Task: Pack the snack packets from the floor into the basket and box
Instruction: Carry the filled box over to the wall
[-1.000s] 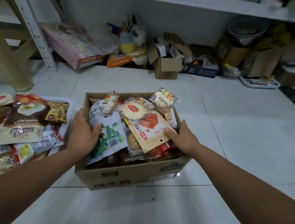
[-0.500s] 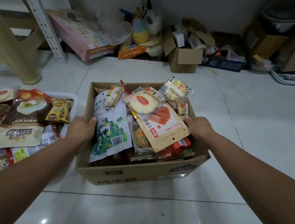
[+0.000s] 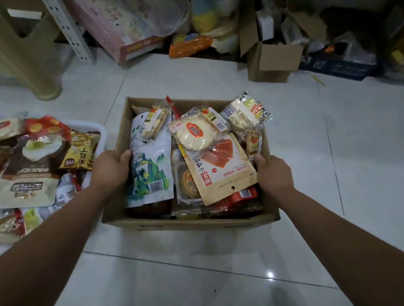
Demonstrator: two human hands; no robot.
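Clasping box [image 3: 190, 223] walls: left grip [image 3: 109, 169], right grip [image 3: 275, 175]; thumbs [image 3: 125, 156] inside, fingers hidden outside.

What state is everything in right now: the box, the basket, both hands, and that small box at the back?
box, open on top, snack packets piled above its rim.
basket, heaped full as well.
left hand, grips the box's left wall.
right hand, grips the box's right wall.
small box, flaps open.
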